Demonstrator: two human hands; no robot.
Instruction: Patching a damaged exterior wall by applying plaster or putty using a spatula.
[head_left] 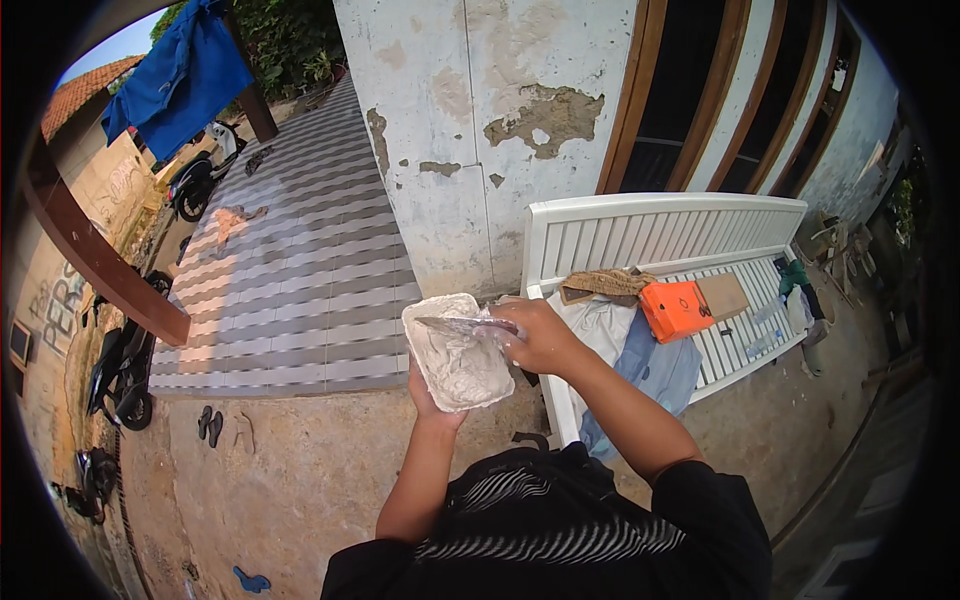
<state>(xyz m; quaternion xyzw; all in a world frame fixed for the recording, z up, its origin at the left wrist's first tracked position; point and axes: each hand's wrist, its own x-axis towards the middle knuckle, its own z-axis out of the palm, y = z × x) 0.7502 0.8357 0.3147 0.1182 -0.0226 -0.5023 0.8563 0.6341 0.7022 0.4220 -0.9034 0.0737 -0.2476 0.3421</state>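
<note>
A white plastic tub (pixel 457 385) of thick white-grey paste, its rim smeared with the same stuff, is held from underneath at the center by my left hand (pixel 428 401), whose fingers are mostly hidden behind it. My right hand (pixel 535 338) grips a putty knife (pixel 463 326) at the tub's right side. The knife's flat, paste-smeared blade lies across the upper part of the tub, over the paste.
Ahead stands a peeling white wall (pixel 435 180). A white slatted bench (pixel 660 230) holds cloths and an orange package (pixel 672 310). Left are a striped tiled porch (pixel 270 300), wooden posts (pixel 115 280), motorbikes (pixel 125 390), a blue cloth (pixel 165 90) and sandals (pixel 210 425).
</note>
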